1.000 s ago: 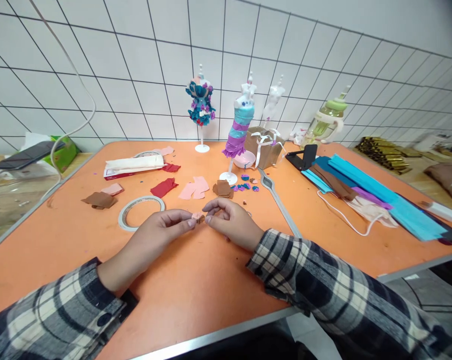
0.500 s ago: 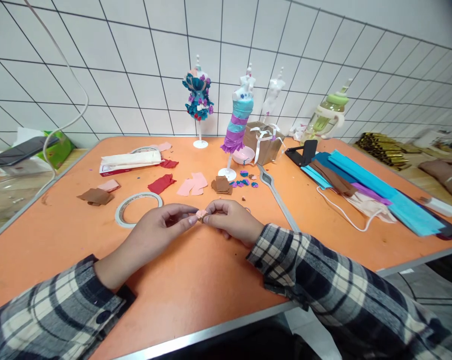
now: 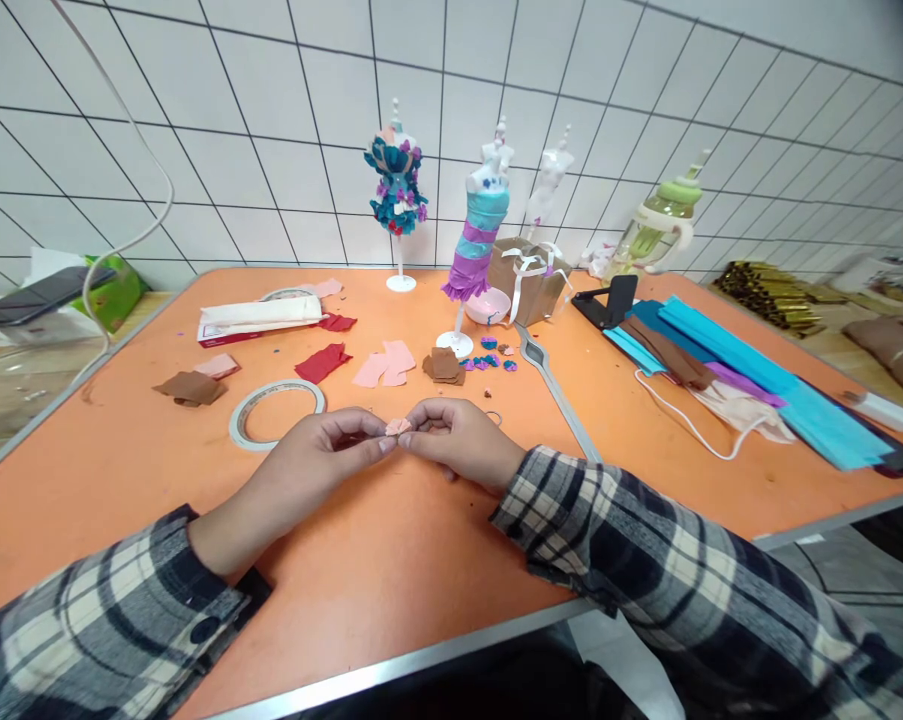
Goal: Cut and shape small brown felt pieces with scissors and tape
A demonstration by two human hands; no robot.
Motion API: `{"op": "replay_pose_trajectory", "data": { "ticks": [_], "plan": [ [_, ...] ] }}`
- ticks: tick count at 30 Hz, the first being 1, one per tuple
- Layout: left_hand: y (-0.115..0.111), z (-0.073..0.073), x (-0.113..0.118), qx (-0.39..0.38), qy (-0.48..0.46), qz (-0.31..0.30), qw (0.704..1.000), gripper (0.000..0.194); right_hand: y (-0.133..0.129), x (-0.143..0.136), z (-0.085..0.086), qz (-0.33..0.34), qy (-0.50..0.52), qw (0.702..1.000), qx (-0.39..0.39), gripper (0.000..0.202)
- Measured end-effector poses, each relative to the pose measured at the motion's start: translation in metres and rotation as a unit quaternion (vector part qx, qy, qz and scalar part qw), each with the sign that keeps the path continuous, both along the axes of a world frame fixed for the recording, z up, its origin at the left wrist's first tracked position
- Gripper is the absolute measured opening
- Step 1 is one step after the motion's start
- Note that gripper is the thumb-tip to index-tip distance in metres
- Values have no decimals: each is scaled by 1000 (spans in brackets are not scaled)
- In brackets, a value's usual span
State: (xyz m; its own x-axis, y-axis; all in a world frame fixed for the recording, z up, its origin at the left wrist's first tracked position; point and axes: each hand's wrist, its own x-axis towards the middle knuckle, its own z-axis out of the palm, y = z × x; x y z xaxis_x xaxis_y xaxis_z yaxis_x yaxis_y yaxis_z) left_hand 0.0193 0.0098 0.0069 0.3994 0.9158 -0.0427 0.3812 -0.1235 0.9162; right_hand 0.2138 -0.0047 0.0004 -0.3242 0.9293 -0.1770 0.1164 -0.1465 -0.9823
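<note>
Between my fingertips is a small pink and brown paper piece (image 3: 398, 427), above the orange table (image 3: 391, 570). My left hand (image 3: 308, 465) pinches it from the left with thumb and forefinger. From the right, my right hand (image 3: 462, 440) pinches its other side. Just beyond lie pink paper pieces (image 3: 386, 364), a brown stack (image 3: 443, 367) and red paper (image 3: 323, 362). A roll of tape (image 3: 241, 425) rests flat beside my left hand. Small blue and purple bows (image 3: 485, 363) lie behind my right hand.
Decorated mini mannequins (image 3: 396, 185) stand at the back, near a brown box (image 3: 530, 285) and a pink bowl (image 3: 488, 306). A bottle (image 3: 655, 230), coloured paper strips (image 3: 766, 370) and a phone stand (image 3: 608, 303) are right. Another person's hand (image 3: 890, 340) shows at the far right.
The small piece between my fingertips has turned slightly, showing more pink and less brown. Both hands keep their pinch, and the view has shifted a little.
</note>
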Motion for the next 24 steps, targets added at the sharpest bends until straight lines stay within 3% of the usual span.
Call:
{"op": "replay_pose_trajectory", "data": {
  "ticks": [11,18,24],
  "plan": [
    [0,1,0,15,12,-31,999,35,0,1,-2,25,-9,1000,-15,24],
    [-2,5,-2,23,6,32,999,30,0,0,0,5,-24,1000,16,23],
    [-2,8,1,19,-7,37,999,31,-1,-3,0,-21,-20,999,32,15]
  ]
}}
